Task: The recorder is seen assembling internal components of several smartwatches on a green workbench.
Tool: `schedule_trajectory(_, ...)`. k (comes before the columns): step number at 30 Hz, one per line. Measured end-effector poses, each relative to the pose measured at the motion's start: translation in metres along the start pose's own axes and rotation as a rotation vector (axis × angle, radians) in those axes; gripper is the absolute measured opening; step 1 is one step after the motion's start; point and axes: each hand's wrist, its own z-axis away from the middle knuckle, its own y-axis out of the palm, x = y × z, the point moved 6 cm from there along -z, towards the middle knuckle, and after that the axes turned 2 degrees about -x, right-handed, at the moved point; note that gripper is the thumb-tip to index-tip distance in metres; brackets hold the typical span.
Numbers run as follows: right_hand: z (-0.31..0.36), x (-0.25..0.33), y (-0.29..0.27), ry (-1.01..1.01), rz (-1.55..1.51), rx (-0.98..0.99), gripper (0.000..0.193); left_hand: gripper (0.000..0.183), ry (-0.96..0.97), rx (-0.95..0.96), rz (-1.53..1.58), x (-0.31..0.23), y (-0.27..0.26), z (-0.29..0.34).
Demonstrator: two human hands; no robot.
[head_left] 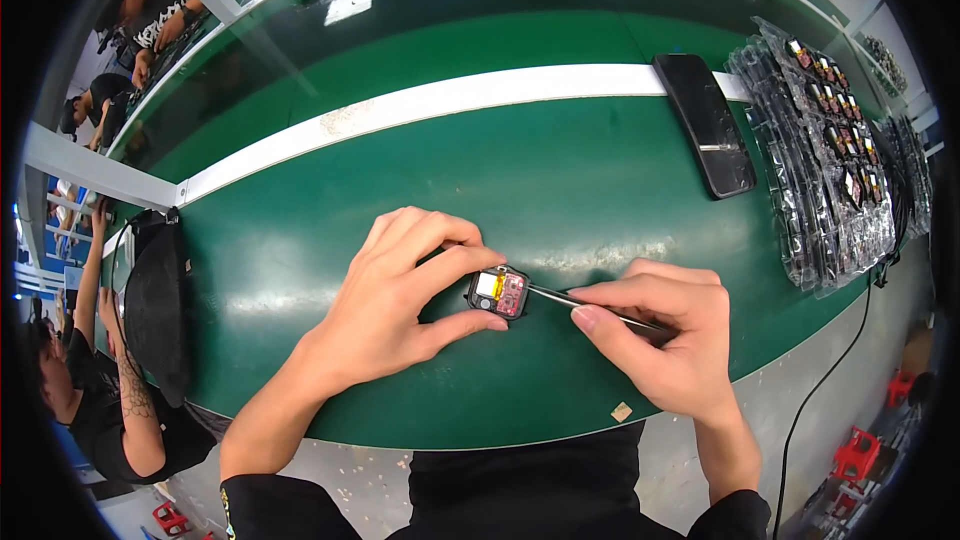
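Note:
A small black device housing (498,292) lies at the middle of the green table, its inside showing a red circuit board, a white block and a strip of yellow tape. Thumb and forefinger of my left hand (410,290) grip it from its upper and lower edges. My right hand (660,325) pinches dark metal tweezers (560,297) between thumb and fingers. The tweezers' tips point left and reach the right edge of the housing; whether they touch the board is too small to tell.
A black phone (705,125) lies at the back right. Beside it, clear plastic trays (825,150) are stacked, holding several small boards. A black round-edged object (160,305) stands at the left end of the green table (270,240). Co-workers sit beyond it. A cable (830,370) hangs at right.

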Motion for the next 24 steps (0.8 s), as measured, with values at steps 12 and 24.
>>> schedule_trajectory(12, 0.005, -0.009, 0.022, -0.092, 0.103, -0.014, 0.011, 0.062, -0.013, 0.083, 0.135, 0.002, 0.005, -0.001)
schedule_trajectory(24, 0.006, -0.009, 0.024, -0.103, 0.163, -0.012, 0.014, 0.065, 0.02, 0.064, 0.102, 0.001, 0.005, -0.003)
